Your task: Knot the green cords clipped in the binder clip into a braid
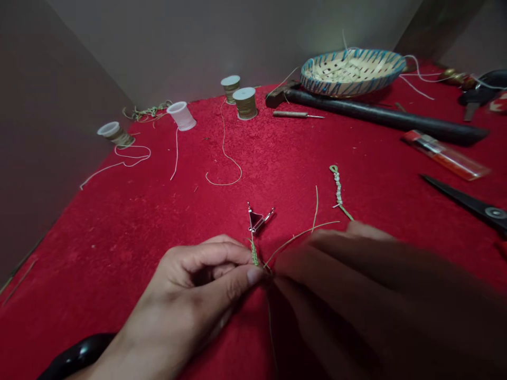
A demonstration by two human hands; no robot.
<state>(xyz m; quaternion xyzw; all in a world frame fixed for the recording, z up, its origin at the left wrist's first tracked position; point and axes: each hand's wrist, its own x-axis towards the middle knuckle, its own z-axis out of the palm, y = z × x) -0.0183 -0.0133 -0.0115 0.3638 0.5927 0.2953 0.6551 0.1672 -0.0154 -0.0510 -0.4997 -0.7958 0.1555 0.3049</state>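
Observation:
Between the thumb and forefinger of my left hand is a short green knotted cord. Its far end meets a small metal clip with wire arms. My right hand, in shadow and partly blurred, pinches close by at the near end of the knots, on a thin loose strand. This strand curves away to the right, and another strand hangs down toward me. Beyond the right hand lies a second knotted cord with a loop at its tip; its near end is hidden by that hand.
Several thread spools stand or lean at the back left of the red cloth. At the back right are a woven basket, a hammer, an awl, a lighter and scissors. A black rounded object lies by my left wrist.

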